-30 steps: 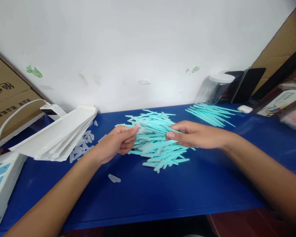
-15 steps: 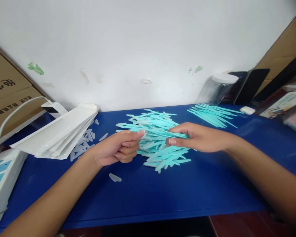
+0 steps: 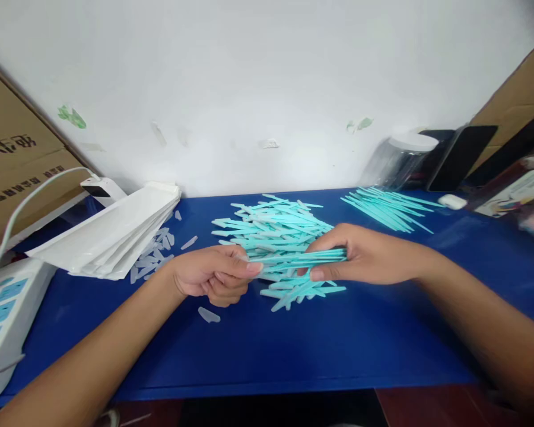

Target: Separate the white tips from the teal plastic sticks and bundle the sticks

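Observation:
My right hand point(image 3: 360, 252) is closed round a small bundle of slim turquoise eyebrow razors point(image 3: 323, 257), their tips pointing left. Thumb and index finger of my left hand point(image 3: 222, 273) pinch the pale tip of one razor that reaches out of this bundle; the other left fingers are curled in. Fingers cover part of that tip. Behind and below both hands lies a loose heap of the same turquoise razors point(image 3: 276, 219), many with whitish ends. A single translucent blade cap point(image 3: 209, 315) rests on the blue table point(image 3: 293, 350), just below my left hand.
More translucent caps point(image 3: 153, 255) lie beside a stack of white sleeves point(image 3: 111, 231) at left. A power strip point(image 3: 9, 320) stands at the left edge. Turquoise sticks point(image 3: 389, 207) fan out at back right, near a clear jar point(image 3: 400, 160) and a white earbud case point(image 3: 453, 202).
My left thumb and index finger have met the tip of a razor from the right-hand bundle. The bundle has come slightly lower. The view has shifted a little.

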The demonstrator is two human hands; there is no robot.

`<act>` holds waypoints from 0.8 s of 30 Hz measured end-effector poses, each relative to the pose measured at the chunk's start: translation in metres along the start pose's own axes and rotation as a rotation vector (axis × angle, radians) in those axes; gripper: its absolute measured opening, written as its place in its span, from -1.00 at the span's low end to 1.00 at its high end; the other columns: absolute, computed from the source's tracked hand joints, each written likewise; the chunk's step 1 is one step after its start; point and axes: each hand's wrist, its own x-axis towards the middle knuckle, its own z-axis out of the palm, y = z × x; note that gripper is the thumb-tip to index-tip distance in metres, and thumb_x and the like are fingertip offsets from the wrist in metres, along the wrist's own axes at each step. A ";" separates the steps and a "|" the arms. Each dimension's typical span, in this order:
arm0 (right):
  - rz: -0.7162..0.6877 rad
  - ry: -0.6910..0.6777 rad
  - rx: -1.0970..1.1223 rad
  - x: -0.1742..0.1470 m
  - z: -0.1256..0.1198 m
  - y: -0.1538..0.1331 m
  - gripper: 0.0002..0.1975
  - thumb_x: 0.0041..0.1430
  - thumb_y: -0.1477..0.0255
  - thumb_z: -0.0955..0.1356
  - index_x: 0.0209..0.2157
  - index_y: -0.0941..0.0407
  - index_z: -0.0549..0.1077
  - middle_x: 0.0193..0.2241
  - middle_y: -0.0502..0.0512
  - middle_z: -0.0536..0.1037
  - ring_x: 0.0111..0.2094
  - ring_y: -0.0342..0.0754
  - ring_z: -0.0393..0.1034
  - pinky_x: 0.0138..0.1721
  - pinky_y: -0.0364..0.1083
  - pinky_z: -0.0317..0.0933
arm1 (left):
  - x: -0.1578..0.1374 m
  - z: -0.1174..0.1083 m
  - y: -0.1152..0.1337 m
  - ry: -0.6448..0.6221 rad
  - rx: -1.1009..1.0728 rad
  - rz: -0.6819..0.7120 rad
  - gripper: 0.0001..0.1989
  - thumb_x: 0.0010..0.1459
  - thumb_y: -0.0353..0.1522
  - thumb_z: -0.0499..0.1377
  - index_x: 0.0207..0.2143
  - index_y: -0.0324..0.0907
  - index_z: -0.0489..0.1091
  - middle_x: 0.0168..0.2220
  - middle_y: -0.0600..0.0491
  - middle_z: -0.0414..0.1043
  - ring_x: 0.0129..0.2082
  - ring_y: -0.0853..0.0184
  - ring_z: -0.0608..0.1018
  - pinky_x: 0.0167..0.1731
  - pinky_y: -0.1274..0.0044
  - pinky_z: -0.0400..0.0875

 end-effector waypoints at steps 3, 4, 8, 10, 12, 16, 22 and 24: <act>0.031 -0.017 0.022 0.001 0.002 -0.003 -0.76 0.33 0.25 0.52 -0.33 0.12 0.58 -0.48 -0.10 0.38 -0.45 -0.15 0.20 -0.41 -0.13 0.09 | 0.002 -0.003 -0.001 -0.088 -0.013 0.022 -0.30 0.39 -0.04 0.23 -0.69 -0.15 0.03 -0.74 0.21 -0.12 -0.76 0.55 -0.03 -0.74 0.58 -0.18; 0.033 -0.014 0.027 0.001 0.003 -0.003 -0.76 0.32 0.26 0.52 -0.33 0.12 0.57 -0.48 -0.11 0.37 -0.44 -0.15 0.20 -0.41 -0.13 0.09 | 0.003 -0.003 -0.002 -0.092 -0.018 0.023 -0.31 0.41 -0.05 0.21 -0.67 -0.15 0.02 -0.73 0.22 -0.12 -0.76 0.56 -0.04 -0.74 0.58 -0.18; 0.036 -0.006 0.022 0.002 0.007 -0.003 -0.73 0.31 0.26 0.53 -0.36 0.11 0.52 -0.47 -0.11 0.34 -0.44 -0.15 0.19 -0.41 -0.14 0.09 | 0.008 0.001 -0.003 -0.045 -0.014 0.017 -0.34 0.44 -0.08 0.19 -0.64 -0.15 0.04 -0.70 0.22 -0.10 -0.73 0.55 -0.01 -0.73 0.58 -0.19; 0.031 0.005 0.021 0.003 0.009 -0.003 -0.72 0.31 0.26 0.53 -0.37 0.11 0.49 -0.48 -0.13 0.33 -0.45 -0.16 0.18 -0.42 -0.14 0.09 | 0.011 0.004 -0.003 0.004 -0.002 0.032 -0.35 0.43 -0.07 0.21 -0.63 -0.15 0.05 -0.69 0.22 -0.08 -0.72 0.54 0.02 -0.72 0.57 -0.17; 0.024 0.027 0.014 0.004 0.010 -0.004 -0.71 0.31 0.26 0.53 -0.38 0.11 0.47 -0.49 -0.14 0.30 -0.46 -0.17 0.16 -0.43 -0.15 0.06 | 0.012 0.006 -0.004 0.045 0.004 0.052 -0.36 0.43 -0.06 0.21 -0.62 -0.15 0.06 -0.68 0.23 -0.08 -0.70 0.53 0.03 -0.70 0.57 -0.15; 0.026 0.054 0.022 0.005 0.012 -0.005 -0.65 0.33 0.22 0.51 -0.43 0.11 0.44 -0.51 -0.13 0.24 -0.47 -0.17 0.09 -0.46 -0.14 -0.01 | 0.014 0.007 -0.007 0.064 0.004 0.066 -0.36 0.39 -0.03 0.25 -0.60 -0.15 0.08 -0.64 0.23 -0.06 -0.68 0.53 0.01 -0.68 0.56 -0.15; 0.059 0.031 0.041 0.006 0.008 0.002 -0.59 0.33 0.18 0.50 -0.46 0.10 0.36 -0.51 -0.14 0.19 -0.47 -0.17 0.05 -0.44 -0.14 -0.02 | 0.015 0.008 -0.008 0.150 0.077 0.096 -0.39 0.40 0.01 0.22 -0.55 -0.14 0.11 -0.59 0.24 -0.07 -0.63 0.51 0.00 -0.64 0.56 -0.13; 0.072 0.040 0.035 0.006 0.004 0.006 -0.58 0.33 0.18 0.50 -0.47 0.10 0.35 -0.52 -0.13 0.20 -0.47 -0.17 0.06 -0.44 -0.14 -0.02 | 0.013 0.008 -0.004 0.214 0.130 0.113 -0.39 0.40 0.04 0.19 -0.54 -0.13 0.07 -0.57 0.24 -0.10 -0.61 0.50 -0.04 -0.63 0.56 -0.14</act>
